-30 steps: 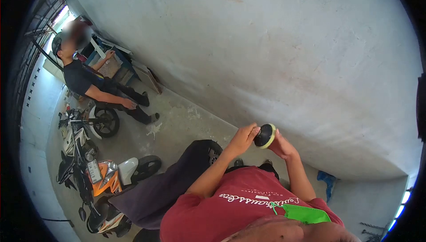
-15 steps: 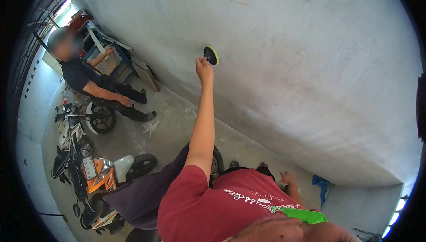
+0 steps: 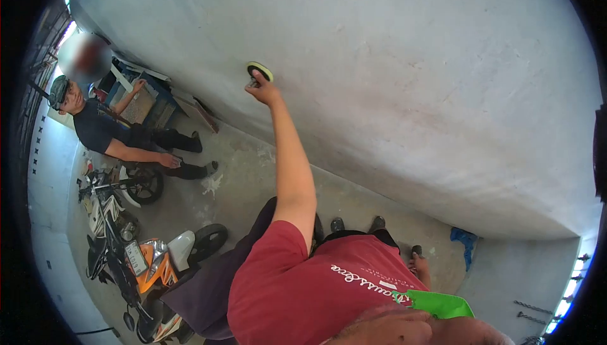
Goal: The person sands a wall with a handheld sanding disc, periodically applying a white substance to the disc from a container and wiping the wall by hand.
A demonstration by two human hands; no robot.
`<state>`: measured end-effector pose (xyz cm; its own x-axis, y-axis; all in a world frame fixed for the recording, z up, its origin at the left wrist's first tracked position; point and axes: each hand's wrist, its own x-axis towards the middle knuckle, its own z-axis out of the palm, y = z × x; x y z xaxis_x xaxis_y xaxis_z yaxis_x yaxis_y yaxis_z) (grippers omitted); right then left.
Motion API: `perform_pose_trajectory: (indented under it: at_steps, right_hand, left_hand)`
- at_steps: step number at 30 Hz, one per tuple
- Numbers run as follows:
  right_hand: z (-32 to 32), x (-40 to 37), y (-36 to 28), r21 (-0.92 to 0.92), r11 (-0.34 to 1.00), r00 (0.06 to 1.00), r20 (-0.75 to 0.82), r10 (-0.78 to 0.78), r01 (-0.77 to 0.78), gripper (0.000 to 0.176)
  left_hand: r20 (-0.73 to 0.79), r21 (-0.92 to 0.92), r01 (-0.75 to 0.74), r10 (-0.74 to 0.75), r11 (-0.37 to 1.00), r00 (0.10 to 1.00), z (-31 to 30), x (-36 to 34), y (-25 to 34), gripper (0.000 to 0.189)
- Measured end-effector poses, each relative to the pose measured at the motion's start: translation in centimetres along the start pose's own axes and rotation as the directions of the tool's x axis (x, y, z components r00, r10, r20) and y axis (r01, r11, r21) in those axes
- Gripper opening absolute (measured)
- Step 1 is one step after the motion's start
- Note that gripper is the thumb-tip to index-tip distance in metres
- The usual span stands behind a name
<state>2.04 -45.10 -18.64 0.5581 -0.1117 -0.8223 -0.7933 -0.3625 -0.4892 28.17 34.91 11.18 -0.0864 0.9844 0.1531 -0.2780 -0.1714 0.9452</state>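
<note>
My left hand point(image 3: 262, 89) reaches far out toward the grey wall point(image 3: 404, 79). Its fingers are closed on the back of a round sanding pad point(image 3: 260, 71) with a black backing and a pale yellow-green rim. Whether the pad's face touches the wall is hard to tell. Low at my right side, my right hand point(image 3: 420, 265) hangs with bent fingers. A small dark thing point(image 3: 416, 250) shows at its fingertips, too small to name.
A co-worker point(image 3: 101, 120) in dark clothes stands at left, one hand by a blue cabinet point(image 3: 161, 106). Motorcycles point(image 3: 148, 263) are parked on the concrete floor point(image 3: 243, 165) at lower left. Blue plastic point(image 3: 463, 247) lies near the wall's foot, and chains point(image 3: 531, 310) hang at lower right.
My left hand and the sanding pad have shifted left across the wall, and the pad has tilted. My right hand's fingers have drawn in. The co-worker's head has turned.
</note>
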Motion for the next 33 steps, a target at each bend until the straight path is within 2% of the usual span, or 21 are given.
perform_pose_trajectory:
  at_steps: [2,4,5,6,7,8,10,11,13,14,16,18,20,24,26,27,28,29,30,32,33]
  right_hand:
    - [1.2,0.7,-1.1,-0.024,0.999,0.999,0.039,0.025,-0.024,0.042]
    - [1.9,1.9,-2.6,-0.065,0.997,0.997,0.07,0.039,-0.034,0.041]
    - [2.1,2.9,-2.9,-0.141,0.989,0.99,0.14,-0.017,0.037,0.041]
    - [1.6,4.2,-2.5,-0.216,0.97,0.976,0.208,-0.062,0.108,0.042]
    - [-1.5,15.1,5.3,-0.449,0.651,0.785,0.442,-0.434,0.612,0.046]
    - [-2.5,13.2,2.6,-0.47,0.64,0.79,0.438,-0.43,0.609,0.046]
    - [-1.4,6.7,-6.0,-0.566,0.758,0.936,0.308,-0.171,0.325,0.05]
    - [-1.1,5.4,-7.5,-0.567,0.76,0.938,0.304,-0.166,0.318,0.05]
    - [-0.2,2.9,-12.3,-0.293,0.947,0.991,0.025,-0.128,0.13,0.045]
    - [-0.2,2.9,-13.5,-0.3,0.946,0.992,0.025,-0.124,0.126,0.045]
    - [0.9,2.7,-15.2,-0.314,0.928,0.978,0.013,-0.209,0.203,0.045]
    - [2.6,3.4,-16.1,-0.31,0.918,0.969,0.069,-0.238,0.248,0.045]
    - [2.9,2.8,-16.4,-0.332,0.896,0.955,0.131,-0.267,0.296,0.045]
    - [5.2,2.4,-16.4,-0.373,0.882,0.95,0.232,-0.211,0.287,0.044]
    - [5.2,3.5,-13.8,-0.343,0.902,0.952,0.243,-0.184,0.262,0.044]
    - [4.4,6.7,-11.2,-0.472,0.783,0.903,0.345,-0.257,0.404,0.044]
    - [4.4,8.8,-10.1,-0.565,0.628,0.838,0.448,-0.312,0.535,0.044]
    - [5.3,8.4,-10.7,-0.552,0.64,0.839,0.44,-0.321,0.535,0.044]
    - [5.7,8.1,-11.3,-0.513,0.727,0.883,0.359,-0.302,0.457,0.044]
    - [6.8,5.4,-13.9,-0.335,0.862,0.916,0.263,-0.302,0.38,0.044]
    - [8.2,2.3,-17.1,-0.198,0.9,0.908,0.247,-0.337,0.388,0.044]
  left_hand:
    - [-0.12,-0.086,0.039,-0.049,0.996,0.992,1.1,-3.8,-0.2,0.063]
    - [0.049,-0.089,0.032,-0.028,0.996,0.998,-0.2,-10.3,1.5,0.065]
    - [0.025,-0.101,0.033,-0.03,0.994,0.999,-0.7,-11.2,1.4,0.065]
    - [0.111,-0.034,0.025,-0.021,0.999,0.994,-1.2,-12.0,1.0,0.066]
    - [0.202,0.038,0.018,-0.025,0.999,0.979,-1.6,-12.7,0.7,0.067]
    - [0.133,0.034,0.046,-0.05,0.998,0.99,-1.5,-10.6,1.1,0.065]
    - [-0.011,-0.042,0.154,-0.155,0.987,0.988,0.1,-2.1,0.5,0.062]
    - [-0.076,-0.111,0.23,-0.239,0.967,0.968,1.1,1.4,-0.1,0.062]
    - [-0.205,-0.077,0.153,-0.166,0.985,0.965,3.1,4.9,2.1,0.059]
    - [-0.209,-0.074,0.156,-0.168,0.985,0.963,2.5,4.4,4.4,0.059]
    - [0.201,-0.063,-0.084,0.095,0.994,0.975,1.4,1.5,10.1,0.056]
    - [0.281,0.092,-0.182,0.149,0.979,0.948,0.8,-4.0,11.1,0.053]
    - [0.158,-0.029,-0.155,0.158,0.987,0.975,0.4,-9.6,8.9,0.054]
    - [0.043,0.025,0.121,-0.122,0.992,0.992,-3.4,-14.7,-3.0,0.057]
    - [0.107,0.374,0.25,-0.309,0.893,0.945,-6.9,-14.9,-10.9,0.058]
    - [0.11,0.37,0.238,-0.297,0.898,0.948,-8.0,-14.7,-10.4,0.058]
    - [0.071,0.216,0.337,-0.359,0.917,0.931,-8.9,-14.6,-9.8,0.056]
    - [0.053,0.063,0.429,-0.432,0.901,0.9,-9.8,-14.9,-8.9,0.054]
    - [0.074,0.075,0.431,-0.436,0.899,0.897,-10.7,-14.9,-8.1,0.054]
    - [0.416,-0.1,0.807,-0.712,0.583,0.566,-12.7,-15.3,-2.5,0.049]
    - [0.598,-0.146,0.875,-0.663,0.462,0.45,-13.1,-15.8,-0.8,0.036]
